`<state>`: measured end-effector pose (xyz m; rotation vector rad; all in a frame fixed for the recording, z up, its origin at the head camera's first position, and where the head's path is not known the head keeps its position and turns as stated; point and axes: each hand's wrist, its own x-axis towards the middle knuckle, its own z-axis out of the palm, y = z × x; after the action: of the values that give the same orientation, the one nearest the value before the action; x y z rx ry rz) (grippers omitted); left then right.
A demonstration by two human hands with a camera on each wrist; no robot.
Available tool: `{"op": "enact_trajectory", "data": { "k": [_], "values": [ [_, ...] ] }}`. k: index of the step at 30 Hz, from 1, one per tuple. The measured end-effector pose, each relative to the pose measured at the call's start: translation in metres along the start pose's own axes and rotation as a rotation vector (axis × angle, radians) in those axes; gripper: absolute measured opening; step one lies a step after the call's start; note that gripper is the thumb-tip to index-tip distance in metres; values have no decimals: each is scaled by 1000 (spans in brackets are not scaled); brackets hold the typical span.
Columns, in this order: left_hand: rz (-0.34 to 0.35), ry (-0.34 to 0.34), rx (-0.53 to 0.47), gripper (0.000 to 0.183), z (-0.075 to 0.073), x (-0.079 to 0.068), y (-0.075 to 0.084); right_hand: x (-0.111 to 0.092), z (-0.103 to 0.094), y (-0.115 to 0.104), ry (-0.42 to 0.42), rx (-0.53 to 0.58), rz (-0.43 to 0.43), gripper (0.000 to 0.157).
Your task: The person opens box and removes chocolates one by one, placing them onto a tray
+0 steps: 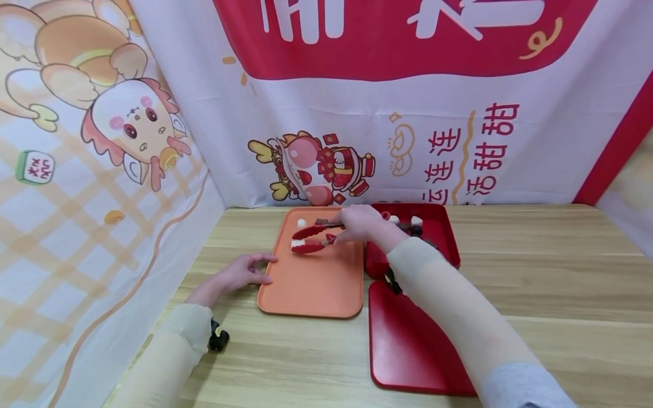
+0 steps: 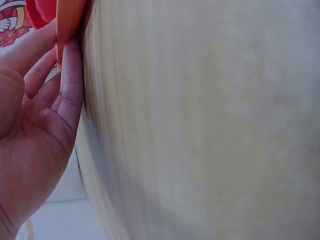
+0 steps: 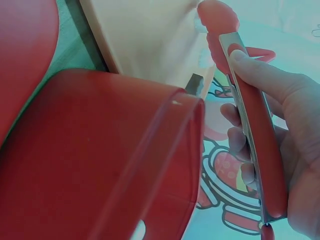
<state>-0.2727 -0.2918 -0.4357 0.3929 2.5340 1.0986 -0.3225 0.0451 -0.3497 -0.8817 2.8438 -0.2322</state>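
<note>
My left hand [image 1: 245, 271] holds the left rim of an orange tray [image 1: 316, 289], fingers and thumb at its edge, close to the tabletop. My right hand [image 1: 359, 222] grips red-tipped kitchen tongs [image 1: 308, 247] over the tray's upper part. The tongs' two arms stand apart. At the tips, a small white piece [image 1: 297, 243] shows between them. Behind them a round white piece [image 1: 301, 223] and a dark brown piece [image 1: 322, 221] lie on the tray. In the right wrist view, my thumb presses on the metal-edged handle [image 3: 265, 165] with fingers curled round it.
Right beside the orange tray stands a deep red box [image 1: 449, 243] with several white and dark pieces inside. A flat red tray or lid [image 1: 403, 351] lies in front of it, partly under my right forearm. A printed cloth [image 1: 316, 113] hangs behind the wooden table [image 1: 535, 272].
</note>
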Motion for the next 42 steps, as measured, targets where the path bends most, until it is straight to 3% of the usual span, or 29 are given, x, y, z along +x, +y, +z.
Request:
{"op": "enact_trajectory", "data": {
  "k": [11, 29, 42],
  "values": [
    [-3, -5, -16, 59, 0, -1, 2, -24, -23, 16, 68, 9, -17, 57],
    [-12, 0, -23, 59, 2, -3, 5, -97, -55, 56, 172, 48, -50, 64],
    [-19, -2, -19, 58, 1, -2, 5, -152, -68, 99, 208, 74, 39, 66]
  ]
}}
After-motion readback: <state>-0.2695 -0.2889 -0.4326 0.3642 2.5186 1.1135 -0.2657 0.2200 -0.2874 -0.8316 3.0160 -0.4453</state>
